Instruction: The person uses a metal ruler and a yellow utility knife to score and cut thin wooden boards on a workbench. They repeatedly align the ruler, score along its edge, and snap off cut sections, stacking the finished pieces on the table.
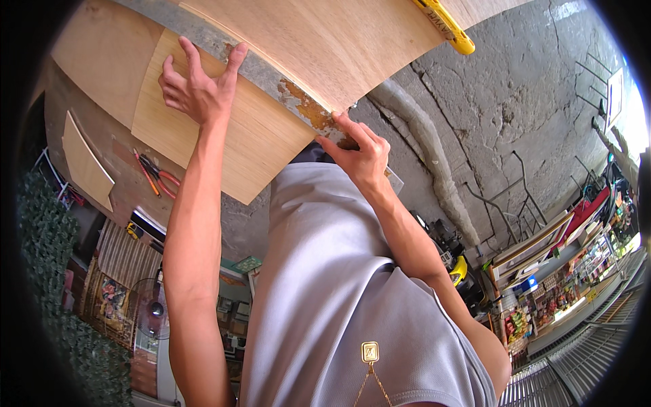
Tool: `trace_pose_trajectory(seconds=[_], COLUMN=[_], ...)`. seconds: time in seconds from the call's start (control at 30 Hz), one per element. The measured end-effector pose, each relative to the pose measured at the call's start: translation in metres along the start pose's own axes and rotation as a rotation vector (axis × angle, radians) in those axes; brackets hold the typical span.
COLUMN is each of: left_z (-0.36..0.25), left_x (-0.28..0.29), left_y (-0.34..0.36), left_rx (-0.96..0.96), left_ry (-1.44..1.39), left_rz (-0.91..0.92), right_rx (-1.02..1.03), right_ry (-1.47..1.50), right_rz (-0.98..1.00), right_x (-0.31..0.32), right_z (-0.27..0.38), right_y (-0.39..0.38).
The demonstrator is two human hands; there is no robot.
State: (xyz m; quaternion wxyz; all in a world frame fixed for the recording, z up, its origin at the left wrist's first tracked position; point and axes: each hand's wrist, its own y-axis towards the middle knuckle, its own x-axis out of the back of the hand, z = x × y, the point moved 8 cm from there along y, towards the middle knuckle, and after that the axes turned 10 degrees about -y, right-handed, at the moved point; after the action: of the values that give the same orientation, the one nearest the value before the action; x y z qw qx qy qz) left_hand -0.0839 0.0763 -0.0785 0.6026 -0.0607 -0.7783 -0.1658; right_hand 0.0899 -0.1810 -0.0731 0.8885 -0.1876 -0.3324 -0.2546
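A long, worn grey straightedge with rusty-brown patches lies across light plywood. A large plywood sheet is on its far side and a smaller plywood piece on its near side. My left hand is spread, its thumb and forefinger on the straightedge, the other fingers bent over the smaller piece. My right hand closes on the straightedge's right end, thumb below and fingertips at the sheet's corner. A yellow tool, seemingly a cutter knife, lies on the large sheet's right edge.
Red-handled pliers and a red pencil lie left of the smaller piece. Beyond them is a loose board offcut. A fan stands lower left. Metal rods and leaning boards are at right on cracked concrete.
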Motion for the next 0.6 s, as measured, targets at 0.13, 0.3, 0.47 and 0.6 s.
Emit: trace_pose_trajectory(seconds=[0.13, 0.3, 0.47, 0.6], left_z=[-0.001, -0.001, -0.004, -0.004], left_x=[0.001, 0.001, 0.002, 0.002], left_y=[0.000, 0.001, -0.001, -0.001], left_rx=[0.002, 0.008, 0.016, -0.003], left_ry=[-0.015, -0.010, -0.017, 0.015], left_rz=[-0.023, -0.028, -0.032, -0.071], right_rx=[-0.007, 0.030, -0.001, 0.067], right_ry=[-0.012, -0.041, -0.056, -0.111], right_rz=[-0.008, -0.047, -0.012, 0.032], right_x=[0.001, 0.002, 0.001, 0.026], right_z=[0.001, 0.000, -0.002, 0.017], right_y=[0.000, 0.000, -0.003, 0.008])
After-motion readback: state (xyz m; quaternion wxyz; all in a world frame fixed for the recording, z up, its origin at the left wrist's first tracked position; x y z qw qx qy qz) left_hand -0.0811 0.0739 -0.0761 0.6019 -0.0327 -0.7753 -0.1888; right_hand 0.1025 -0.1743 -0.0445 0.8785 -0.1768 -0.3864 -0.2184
